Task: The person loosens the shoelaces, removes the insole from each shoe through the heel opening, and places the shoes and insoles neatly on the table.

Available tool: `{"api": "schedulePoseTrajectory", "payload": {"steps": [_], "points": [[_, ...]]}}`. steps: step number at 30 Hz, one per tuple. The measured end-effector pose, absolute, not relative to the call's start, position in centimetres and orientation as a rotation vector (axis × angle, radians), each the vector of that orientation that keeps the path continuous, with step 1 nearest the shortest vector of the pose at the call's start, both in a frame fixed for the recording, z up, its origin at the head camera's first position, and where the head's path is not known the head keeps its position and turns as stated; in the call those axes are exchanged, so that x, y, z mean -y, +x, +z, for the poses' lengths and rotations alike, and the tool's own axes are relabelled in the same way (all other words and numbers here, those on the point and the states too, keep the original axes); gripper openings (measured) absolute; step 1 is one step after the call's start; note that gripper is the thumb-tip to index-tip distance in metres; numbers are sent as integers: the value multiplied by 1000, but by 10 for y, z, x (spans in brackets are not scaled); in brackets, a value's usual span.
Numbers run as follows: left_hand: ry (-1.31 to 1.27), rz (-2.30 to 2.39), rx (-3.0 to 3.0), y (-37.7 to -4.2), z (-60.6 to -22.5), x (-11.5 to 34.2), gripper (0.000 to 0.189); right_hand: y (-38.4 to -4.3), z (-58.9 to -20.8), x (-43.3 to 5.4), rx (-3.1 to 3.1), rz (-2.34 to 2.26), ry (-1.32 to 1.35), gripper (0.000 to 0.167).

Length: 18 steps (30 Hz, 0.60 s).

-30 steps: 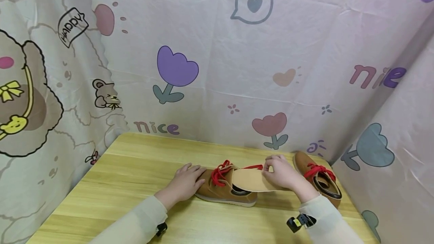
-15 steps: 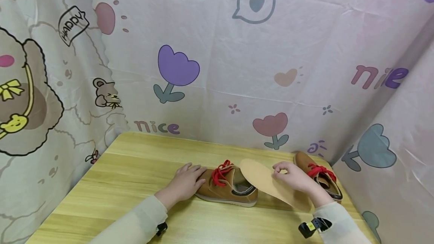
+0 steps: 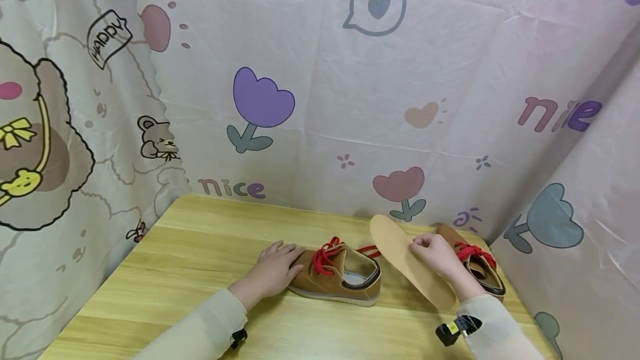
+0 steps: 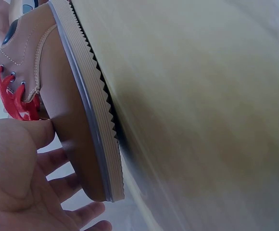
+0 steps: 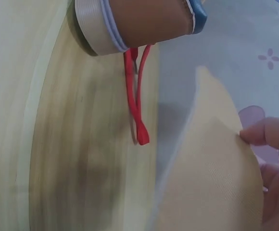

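A brown shoe [image 3: 332,288] with red laces [image 3: 326,260] lies sole-down on the table, its heel to the right. My left hand [image 3: 274,268] holds its toe; in the left wrist view the thumb [image 4: 41,132] lies against the upper and the other fingers reach round the toe. To the right of the heel, my right hand [image 3: 440,254] pinches the edge of a tan insole [image 3: 400,249]. The insole hangs slanted, apart from the shoe. Through the shoe's opening, a pale inner bottom [image 3: 354,278] shows.
A second brown shoe [image 3: 448,235] with red laces stands at the right end of the wooden table [image 3: 200,238], partly behind my right hand. A red lace loop [image 5: 138,120] trails on the table behind the held shoe. Printed curtains [image 3: 320,99] enclose the back and sides.
The insole has come away from the shoe's opening and now tilts to the right of it. My right hand has moved right with it. My left hand stays on the toe.
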<state>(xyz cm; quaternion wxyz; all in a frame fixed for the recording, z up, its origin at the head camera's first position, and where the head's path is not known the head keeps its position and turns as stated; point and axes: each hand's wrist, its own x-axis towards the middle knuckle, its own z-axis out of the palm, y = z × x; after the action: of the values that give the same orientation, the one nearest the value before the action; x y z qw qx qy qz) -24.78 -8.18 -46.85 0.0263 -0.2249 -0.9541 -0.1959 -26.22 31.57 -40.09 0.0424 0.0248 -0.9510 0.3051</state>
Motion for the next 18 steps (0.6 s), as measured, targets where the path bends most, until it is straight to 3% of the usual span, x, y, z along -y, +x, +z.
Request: {"api": "schedulePoseTrajectory", "payload": {"steps": [18], "points": [[-691,-626,2950,-245,-468,82,47,-279,-425,-327,2884,760,-249,23]]}}
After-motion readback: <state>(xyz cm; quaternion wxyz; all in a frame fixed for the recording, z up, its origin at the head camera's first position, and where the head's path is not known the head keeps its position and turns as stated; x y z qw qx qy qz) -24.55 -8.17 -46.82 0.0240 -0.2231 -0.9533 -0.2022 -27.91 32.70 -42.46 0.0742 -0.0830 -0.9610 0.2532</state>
